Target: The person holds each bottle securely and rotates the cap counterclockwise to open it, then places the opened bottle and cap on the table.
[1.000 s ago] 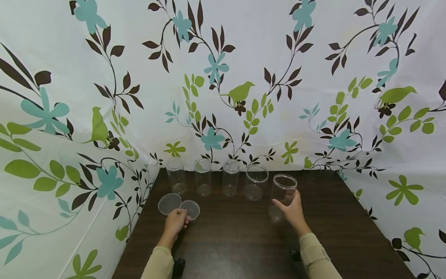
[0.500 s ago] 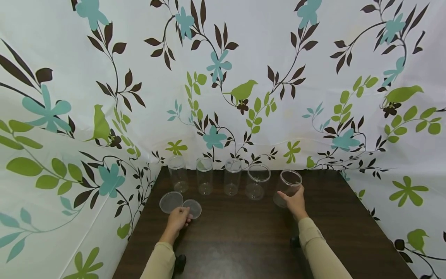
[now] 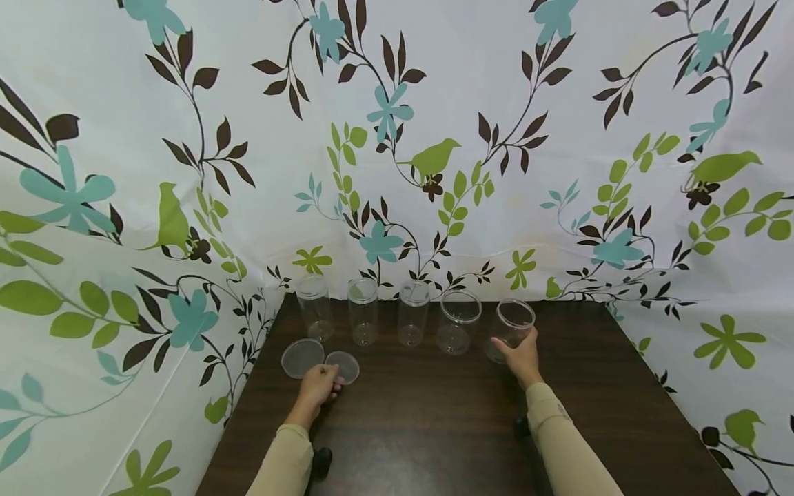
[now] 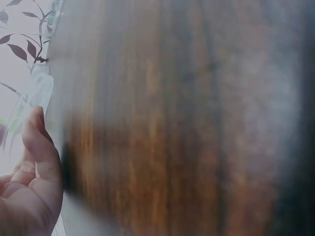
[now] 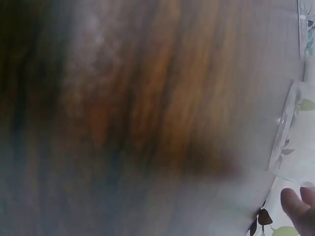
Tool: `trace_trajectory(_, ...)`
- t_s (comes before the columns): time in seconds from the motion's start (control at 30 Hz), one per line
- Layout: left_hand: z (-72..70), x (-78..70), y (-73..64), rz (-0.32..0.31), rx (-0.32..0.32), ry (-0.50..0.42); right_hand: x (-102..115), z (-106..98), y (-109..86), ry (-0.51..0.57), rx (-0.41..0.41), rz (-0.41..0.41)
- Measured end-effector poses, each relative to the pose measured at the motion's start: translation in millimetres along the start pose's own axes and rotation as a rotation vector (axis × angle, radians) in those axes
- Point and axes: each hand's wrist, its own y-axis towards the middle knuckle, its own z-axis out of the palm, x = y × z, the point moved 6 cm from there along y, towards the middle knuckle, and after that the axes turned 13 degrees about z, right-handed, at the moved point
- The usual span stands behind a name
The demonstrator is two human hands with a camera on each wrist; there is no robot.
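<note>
Your right hand clasped the open jar standing at the right end of the jar row on the tabletop, just beside the next jar. Your left hand pinched the near lid, which touched a second lid.

Blurred wooden table; left hand lower left; floral curtain beyond.

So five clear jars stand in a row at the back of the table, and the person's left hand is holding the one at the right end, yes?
Not quite: the right hand holds the right-end jar, as the head view shows. The left hand rests at the two lids. Five clear jars do stand along the back of the table.
</note>
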Motion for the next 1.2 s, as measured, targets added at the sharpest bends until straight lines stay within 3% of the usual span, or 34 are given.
trace_trajectory(0.13,-1.0,0.3,1.0,-0.013,-0.003,-0.006,1,3,-0.6,0.001,-0.003,-0.013)
trace_trajectory(0.37,3.0,-10.7,-0.4,0.008,0.071,0.149,2,0,-2.8,0.022,-0.014,-0.03)
trace_trajectory(0.53,8.2,-17.1,-2.4,0.011,0.137,0.204,0,-1,-1.9,0.011,-0.011,-0.028)
trace_trajectory(0.7,9.4,-18.8,-3.3,0.017,0.146,0.26,-3,-1,-1.4,0.016,-0.015,-0.022)
trace_trajectory(0.77,8.5,-20.7,-3.3,0.038,0.141,0.323,-4,0,-1.6,0.014,-0.017,-0.02)
trace_trajectory(0.93,2.8,-33.1,-3.9,0.105,0.145,0.499,-6,1,-1.3,0.012,-0.022,-0.009)
trace_trajectory(1.03,-3.6,-43.8,-2.7,0.137,0.148,0.521,-5,2,-0.7,0.016,-0.025,-0.008)
trace_trajectory(1.2,-22.2,-63.4,8.4,0.198,0.096,0.517,-5,2,0.0,0.005,-0.029,-0.001)
